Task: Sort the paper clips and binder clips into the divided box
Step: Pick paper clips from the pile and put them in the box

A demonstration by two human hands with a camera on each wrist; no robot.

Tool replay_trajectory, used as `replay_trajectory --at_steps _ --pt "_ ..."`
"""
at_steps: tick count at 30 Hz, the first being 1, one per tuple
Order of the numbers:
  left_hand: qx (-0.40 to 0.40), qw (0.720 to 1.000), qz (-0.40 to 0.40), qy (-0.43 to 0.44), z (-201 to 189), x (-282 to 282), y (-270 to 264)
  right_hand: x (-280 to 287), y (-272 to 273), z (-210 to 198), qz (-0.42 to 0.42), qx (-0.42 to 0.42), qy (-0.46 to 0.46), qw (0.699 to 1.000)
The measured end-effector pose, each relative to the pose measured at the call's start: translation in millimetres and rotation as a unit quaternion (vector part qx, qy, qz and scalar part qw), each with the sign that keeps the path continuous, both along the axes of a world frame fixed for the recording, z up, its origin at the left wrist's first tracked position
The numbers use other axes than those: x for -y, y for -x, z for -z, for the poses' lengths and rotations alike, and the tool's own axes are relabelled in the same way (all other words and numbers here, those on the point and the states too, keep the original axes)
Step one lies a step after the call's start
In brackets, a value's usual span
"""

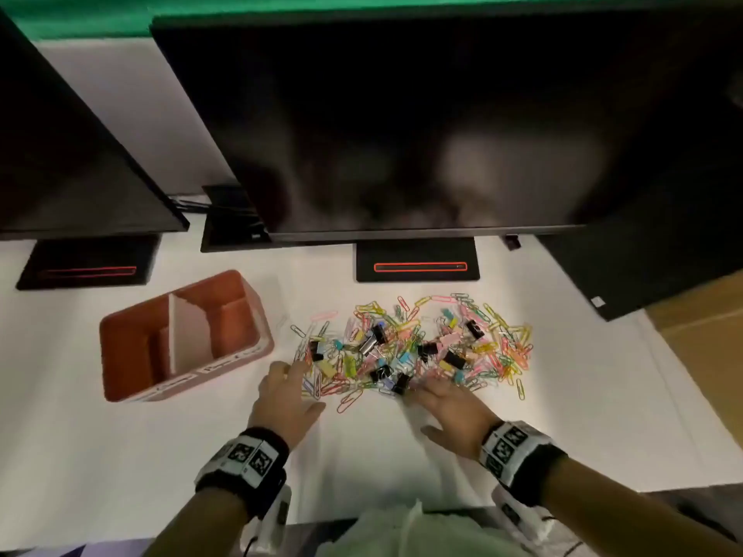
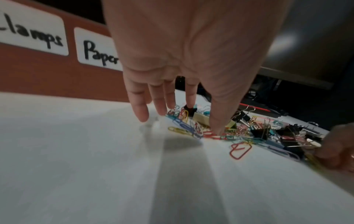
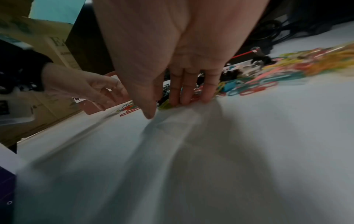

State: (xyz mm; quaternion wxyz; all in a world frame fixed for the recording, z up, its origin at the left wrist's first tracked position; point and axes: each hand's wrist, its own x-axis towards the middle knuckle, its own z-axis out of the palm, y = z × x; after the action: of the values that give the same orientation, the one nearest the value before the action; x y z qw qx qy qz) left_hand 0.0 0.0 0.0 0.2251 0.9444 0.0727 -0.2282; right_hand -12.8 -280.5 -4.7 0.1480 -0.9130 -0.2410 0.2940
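My left hand (image 1: 286, 400) lies flat with its fingers spread, tips at the pile's (image 1: 414, 345) 8 o'clock edge, holding nothing. My right hand (image 1: 452, 404) is the same at 6 o'clock: fingers straight and close together, pressing down where the clips meet the table (image 1: 362, 456), nothing pinched.

The pile sits mid-table, with the box (image 1: 183, 335) just beside it at 9 o'clock. Both its compartments look empty, so I judge the sorting hasn't started. In the left wrist view its front wall carries a label ending "lamps" and another reading "Paper" (image 2: 100, 53), so the near-left cell should take binder clips and the other paper clips.

The paper clips (image 1: 510, 335) are thin bent wire with a glossy coloured coating, flat loops. I expect them to be nearly weightless, slippery on this smooth white surface, and prone to hooking each other, so lifting one may drag a chain. Sliding one off the edge and pinching it by its long sides should work better than prying it up.

The binder clips (image 1: 453, 359) are black or pastel folded sheet metal, wedge-shaped, with springy wire handles. They are heavier, stiff and bulky. I'd grip the body across its flat faces, or hook a handle. They stand proud of the tangle, so picking them first seems easiest.
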Motion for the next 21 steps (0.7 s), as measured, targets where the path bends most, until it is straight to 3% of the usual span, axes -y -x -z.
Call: replay_trajectory --at_steps 7,13,21 --pt "0.032 0.999 -0.012 0.013 18.9 2.5 -6.6 -10.0 -29.1 8.5 0.127 0.024 -0.073 0.989" --pt "0.078 0.994 -0.013 0.072 30.7 -2.7 -11.2 -2.8 -44.8 13.8 0.134 0.034 -0.071 0.988" --pt "0.121 0.991 -0.015 0.056 30.9 -1.6 -15.7 1.7 -57.5 15.9 0.123 0.084 -0.059 0.987"
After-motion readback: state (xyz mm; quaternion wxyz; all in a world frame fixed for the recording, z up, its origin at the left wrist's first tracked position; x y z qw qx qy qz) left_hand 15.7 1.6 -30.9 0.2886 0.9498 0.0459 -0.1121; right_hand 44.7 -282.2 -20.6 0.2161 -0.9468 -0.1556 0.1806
